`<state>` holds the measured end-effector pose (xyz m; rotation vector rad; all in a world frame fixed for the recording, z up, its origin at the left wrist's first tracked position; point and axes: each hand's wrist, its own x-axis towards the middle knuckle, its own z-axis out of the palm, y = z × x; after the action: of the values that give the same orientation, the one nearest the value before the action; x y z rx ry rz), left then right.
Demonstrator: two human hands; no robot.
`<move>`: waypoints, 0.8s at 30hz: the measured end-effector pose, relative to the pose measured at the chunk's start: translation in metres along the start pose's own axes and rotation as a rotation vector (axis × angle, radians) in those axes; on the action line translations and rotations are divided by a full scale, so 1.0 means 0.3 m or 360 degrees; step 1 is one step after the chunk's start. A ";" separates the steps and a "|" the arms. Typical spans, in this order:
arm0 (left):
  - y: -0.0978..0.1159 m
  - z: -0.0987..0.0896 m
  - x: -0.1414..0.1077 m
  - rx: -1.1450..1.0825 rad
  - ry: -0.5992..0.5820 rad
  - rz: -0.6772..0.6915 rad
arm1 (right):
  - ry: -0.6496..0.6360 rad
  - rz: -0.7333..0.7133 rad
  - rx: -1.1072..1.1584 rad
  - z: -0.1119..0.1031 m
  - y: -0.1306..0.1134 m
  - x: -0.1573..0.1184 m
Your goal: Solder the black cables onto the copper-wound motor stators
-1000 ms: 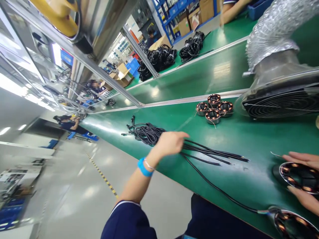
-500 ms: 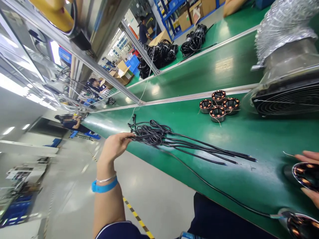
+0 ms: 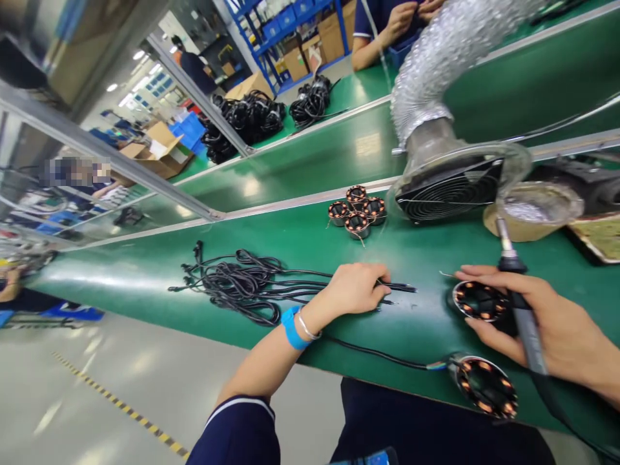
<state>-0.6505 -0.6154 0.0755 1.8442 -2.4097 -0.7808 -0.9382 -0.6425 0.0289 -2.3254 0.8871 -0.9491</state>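
Observation:
My left hand is closed over the stripped ends of the black cables, fingertips around one or more of them; which ones is hidden. The cables lie in a tangled bundle with plugs at the far left. In my right hand are a motor stator with copper windings, held between thumb and fingers, and a soldering iron, its tip pointing up and away. A second stator, with a cable on its coloured wires, lies tilted near the table's front edge.
Several stators stand grouped toward the back. A fume extractor with a silver duct stands behind my right hand, beside a round container. Black cable piles and a co-worker's hands are across the divider.
My left hand has moved right, from the plug end of the cable bundle to the stripped ends. The view has turned right, bringing my right hand and the soldering iron into full view.

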 end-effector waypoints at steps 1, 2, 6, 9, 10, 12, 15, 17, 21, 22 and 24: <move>0.002 -0.001 0.007 0.0002 -0.0001 -0.0032 | -0.0026 -0.0058 0.0006 -0.001 0.001 0.000; -0.002 -0.006 0.009 -0.0012 0.0003 -0.0074 | -0.0027 -0.0076 0.0014 -0.002 0.004 0.000; -0.009 -0.047 -0.010 -0.0266 0.0092 -0.0215 | -0.0022 -0.0117 0.0032 -0.002 0.006 0.000; 0.043 -0.080 -0.030 -0.0607 0.0203 -0.0149 | 0.0075 -0.0140 0.0076 -0.013 -0.028 0.015; 0.071 -0.088 -0.035 -0.0690 0.0232 -0.0106 | 0.0126 -0.0111 0.0107 -0.018 -0.047 0.024; 0.130 -0.097 -0.040 -0.0741 0.0286 0.0002 | 0.0245 0.0009 0.0212 -0.028 -0.092 0.048; 0.188 -0.101 -0.034 -0.0659 0.0388 0.0105 | 0.0420 0.0153 0.0338 -0.037 -0.154 0.095; 0.193 -0.102 -0.018 -0.0660 0.0319 0.0091 | 0.0461 0.0136 0.0328 -0.041 -0.178 0.127; 0.163 -0.106 0.029 -0.0773 0.0120 0.0294 | 0.0386 0.0011 0.0292 -0.041 -0.185 0.170; 0.158 -0.104 0.039 -0.0790 0.0159 0.0400 | 0.0375 -0.0023 0.0288 -0.040 -0.184 0.174; 0.160 -0.094 0.048 -0.0825 0.0238 0.0547 | 0.0381 -0.0067 0.0231 -0.035 -0.187 0.172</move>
<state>-0.6897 -0.6304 0.1147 1.2127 -2.0819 -1.0563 -0.8959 -0.6431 0.0931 -2.1462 0.8323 -1.2859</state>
